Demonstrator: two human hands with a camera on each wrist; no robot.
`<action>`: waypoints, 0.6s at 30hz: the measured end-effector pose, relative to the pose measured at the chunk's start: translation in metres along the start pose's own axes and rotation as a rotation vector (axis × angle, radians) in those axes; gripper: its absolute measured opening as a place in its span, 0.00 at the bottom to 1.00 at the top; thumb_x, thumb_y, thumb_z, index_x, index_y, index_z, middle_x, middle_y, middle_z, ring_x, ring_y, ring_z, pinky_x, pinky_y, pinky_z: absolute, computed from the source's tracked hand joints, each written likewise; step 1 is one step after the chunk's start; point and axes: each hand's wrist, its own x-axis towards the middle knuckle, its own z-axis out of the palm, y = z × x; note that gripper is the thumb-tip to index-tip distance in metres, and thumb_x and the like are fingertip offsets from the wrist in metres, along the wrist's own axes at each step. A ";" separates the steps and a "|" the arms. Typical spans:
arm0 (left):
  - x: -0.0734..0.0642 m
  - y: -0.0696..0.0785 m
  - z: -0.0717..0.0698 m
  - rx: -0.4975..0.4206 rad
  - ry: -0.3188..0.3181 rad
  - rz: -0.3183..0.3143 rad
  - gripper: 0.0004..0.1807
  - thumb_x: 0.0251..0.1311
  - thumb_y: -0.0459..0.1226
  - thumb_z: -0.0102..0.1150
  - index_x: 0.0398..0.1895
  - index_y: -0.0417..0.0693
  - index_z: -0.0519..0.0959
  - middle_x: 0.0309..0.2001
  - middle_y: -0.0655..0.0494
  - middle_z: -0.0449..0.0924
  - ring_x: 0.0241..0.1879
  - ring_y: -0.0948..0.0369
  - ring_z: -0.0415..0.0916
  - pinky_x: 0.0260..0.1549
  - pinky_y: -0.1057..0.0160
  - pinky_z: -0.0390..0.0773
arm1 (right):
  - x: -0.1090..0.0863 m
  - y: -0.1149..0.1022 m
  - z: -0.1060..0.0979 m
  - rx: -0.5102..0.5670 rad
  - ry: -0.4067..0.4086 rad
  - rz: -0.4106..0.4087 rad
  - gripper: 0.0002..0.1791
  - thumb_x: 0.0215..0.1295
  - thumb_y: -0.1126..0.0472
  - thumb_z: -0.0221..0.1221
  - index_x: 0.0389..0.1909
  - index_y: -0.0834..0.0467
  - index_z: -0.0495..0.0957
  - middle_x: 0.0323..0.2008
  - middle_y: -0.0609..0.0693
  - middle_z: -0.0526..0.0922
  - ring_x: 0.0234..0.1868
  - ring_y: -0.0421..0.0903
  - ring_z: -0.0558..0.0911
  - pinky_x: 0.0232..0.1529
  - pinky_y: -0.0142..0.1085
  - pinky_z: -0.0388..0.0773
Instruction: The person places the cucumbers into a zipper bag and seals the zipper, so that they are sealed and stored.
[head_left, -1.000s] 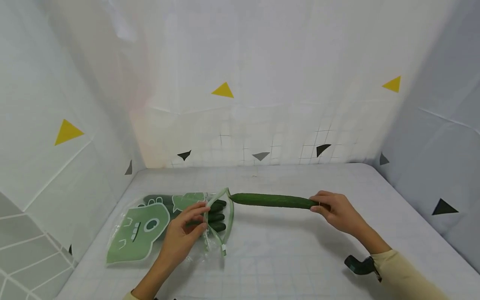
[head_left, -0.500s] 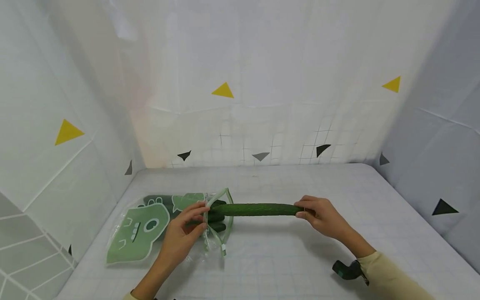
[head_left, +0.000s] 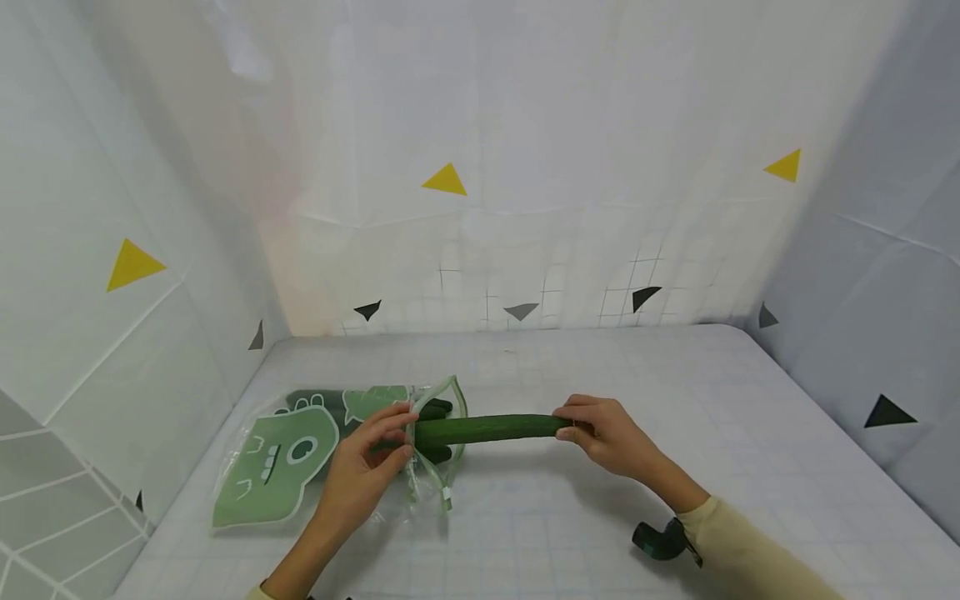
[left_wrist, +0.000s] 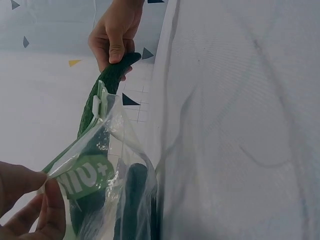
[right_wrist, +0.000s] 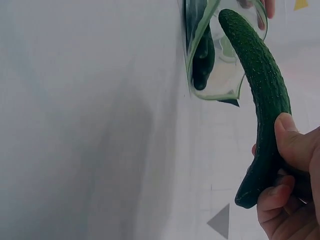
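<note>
A long green cucumber (head_left: 495, 428) lies level, its left end inside the mouth of a clear zip bag (head_left: 276, 475) printed with a green cartoon monster. My right hand (head_left: 611, 437) grips the cucumber near its right end, thumb on one side and fingers on the other in the right wrist view. With thumb and fingertips my left hand (head_left: 367, 467) pinches the bag's edge beside the opening. Several cucumbers (right_wrist: 202, 60) are inside the bag. A green zip strip with a white slider (left_wrist: 96, 106) borders the spread mouth.
The bag lies on the left of a white, faintly gridded table (head_left: 540, 533). White sheeting walls (head_left: 585, 125) with yellow and black triangles stand at the back and both sides. A dark wrist device (head_left: 660, 540) hangs below the right sleeve.
My right hand has moved left and slightly nearer, bringing the cucumber's left end from the bag's rim to inside its mouth. The left hand and bag have stayed in place.
</note>
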 end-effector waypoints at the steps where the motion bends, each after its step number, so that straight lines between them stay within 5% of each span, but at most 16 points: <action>1: 0.000 0.000 0.000 -0.003 0.000 0.002 0.21 0.64 0.25 0.68 0.61 0.41 0.83 0.69 0.48 0.74 0.48 0.51 0.81 0.44 0.61 0.84 | 0.002 -0.002 0.002 0.011 -0.003 -0.003 0.09 0.67 0.67 0.68 0.46 0.62 0.87 0.34 0.38 0.79 0.25 0.32 0.69 0.25 0.30 0.72; 18: 0.000 0.002 0.001 -0.002 0.007 0.006 0.22 0.63 0.23 0.68 0.61 0.43 0.83 0.69 0.46 0.73 0.48 0.52 0.80 0.44 0.61 0.84 | 0.010 -0.020 0.043 0.109 -0.076 0.029 0.10 0.69 0.61 0.68 0.47 0.60 0.88 0.35 0.38 0.79 0.26 0.33 0.70 0.26 0.30 0.72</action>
